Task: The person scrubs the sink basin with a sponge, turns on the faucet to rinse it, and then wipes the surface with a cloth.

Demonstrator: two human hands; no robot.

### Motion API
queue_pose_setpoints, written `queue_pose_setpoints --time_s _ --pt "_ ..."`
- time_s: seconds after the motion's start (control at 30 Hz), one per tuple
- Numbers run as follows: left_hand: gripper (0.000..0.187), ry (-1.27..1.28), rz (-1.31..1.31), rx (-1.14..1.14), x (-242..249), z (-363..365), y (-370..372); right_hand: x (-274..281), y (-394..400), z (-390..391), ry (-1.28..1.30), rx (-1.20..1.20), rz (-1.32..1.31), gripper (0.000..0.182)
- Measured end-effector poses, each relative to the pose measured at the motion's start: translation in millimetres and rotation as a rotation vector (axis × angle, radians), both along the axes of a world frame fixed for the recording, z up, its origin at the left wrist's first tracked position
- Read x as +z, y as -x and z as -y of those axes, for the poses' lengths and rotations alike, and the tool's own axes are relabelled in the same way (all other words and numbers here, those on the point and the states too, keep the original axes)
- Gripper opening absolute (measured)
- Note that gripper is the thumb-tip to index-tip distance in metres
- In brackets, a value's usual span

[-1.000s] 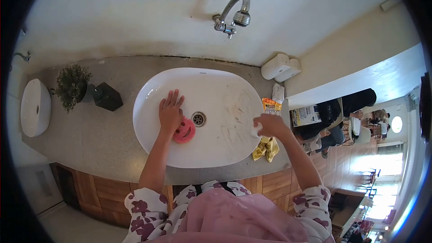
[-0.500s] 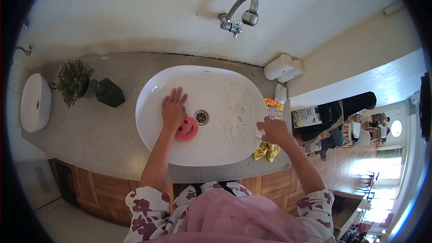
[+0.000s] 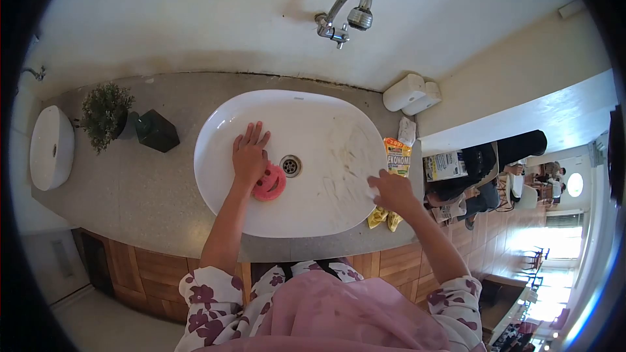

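An oval white sink basin sits on the counter, its right half marked with dark, dirty smears. My left hand lies flat on the basin's left side, fingers spread. Against its thumb side rests a round pink sponge with a smiling face cut out of it, next to the drain. Over the basin's right rim, my right hand is closed in a pinch. A small white thing shows at its fingertips, too little visible to name. Close by are a yellow packet and yellow gloves or cloth.
A chrome faucet juts from the wall above the basin. White rolls or canisters stand at the back right. A dark green bottle, a potted plant and a second basin are to the left. People sit in the room at right.
My right hand has moved slightly, and less of the white thing at its fingertips shows. The left hand and the pink sponge keep their places in the basin. The view has shifted a little.
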State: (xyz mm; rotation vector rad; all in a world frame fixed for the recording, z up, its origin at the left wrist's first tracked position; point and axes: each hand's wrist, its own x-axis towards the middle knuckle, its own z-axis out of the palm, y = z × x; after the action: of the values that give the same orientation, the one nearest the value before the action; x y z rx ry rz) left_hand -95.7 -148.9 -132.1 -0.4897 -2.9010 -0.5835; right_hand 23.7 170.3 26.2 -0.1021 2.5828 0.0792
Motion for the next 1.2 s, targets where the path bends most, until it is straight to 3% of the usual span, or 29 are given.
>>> queue_pose_setpoints --time_s 0.13,0.23,0.4,0.5,0.57,0.87,0.97,1.07,1.2 --pt "0.049 0.01 0.004 -0.004 2 1 0 -40 20 15 0.116 -0.07 -0.185 0.034" --pt "0.049 0.004 0.009 -0.006 4 -1 0 -29 26 -8 0.242 -0.025 -0.08 0.034" --pt "0.05 0.006 0.031 -0.003 4 1 0 17 -3 -5 0.068 0.063 0.037 0.036" --pt "0.05 0.02 -0.003 -0.003 2 0 0 -26 -11 11 0.009 -0.031 -0.09 0.039" --pt "0.05 0.015 -0.001 -0.003 2 0 1 -52 -3 21 0.005 -0.066 -0.339 0.043" --pt "0.05 -0.003 0.013 -0.007 2 0 1 4 -53 21 -0.106 -0.086 -0.272 0.041" --pt "0.05 0.001 0.006 -0.011 1 0 -2 -47 -26 13 -0.121 -0.039 -0.485 0.041" --pt "0.05 0.001 0.011 -0.008 2 0 -1 -51 33 24 -0.108 -0.083 -0.465 0.041" --pt "0.049 -0.006 0.027 -0.014 3 1 0 -41 -9 11 -0.115 -0.054 -0.455 0.041"
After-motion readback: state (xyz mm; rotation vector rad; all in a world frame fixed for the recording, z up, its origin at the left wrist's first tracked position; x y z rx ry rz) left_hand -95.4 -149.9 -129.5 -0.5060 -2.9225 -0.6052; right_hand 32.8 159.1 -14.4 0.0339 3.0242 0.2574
